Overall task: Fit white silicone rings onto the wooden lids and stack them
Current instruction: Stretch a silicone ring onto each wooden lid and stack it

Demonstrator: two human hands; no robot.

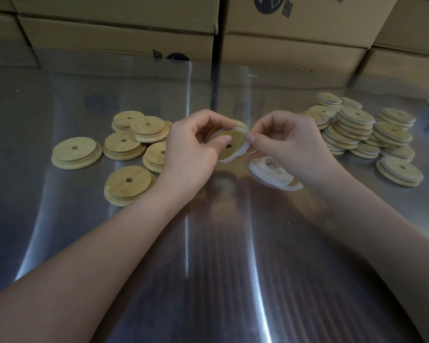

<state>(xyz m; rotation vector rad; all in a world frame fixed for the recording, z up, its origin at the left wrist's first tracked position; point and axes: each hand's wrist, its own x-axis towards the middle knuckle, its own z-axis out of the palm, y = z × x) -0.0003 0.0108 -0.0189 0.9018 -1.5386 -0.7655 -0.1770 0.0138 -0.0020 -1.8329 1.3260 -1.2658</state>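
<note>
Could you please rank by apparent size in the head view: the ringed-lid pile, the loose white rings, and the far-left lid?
1. ringed-lid pile, clearly largest.
2. loose white rings and far-left lid look about alike; the right hand hides part of the rings, so I leave them unranked.

left hand gripping wooden lid, right hand stretching white ring (partly seated)

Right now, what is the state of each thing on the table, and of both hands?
held lid: gripped by left hand, ring partly on
white ring: pinched by right hand, stretched over the rim
bare lids: without rings, loosely piled
ringed lids: fitted, stacked
loose rings: heaped flat
</note>
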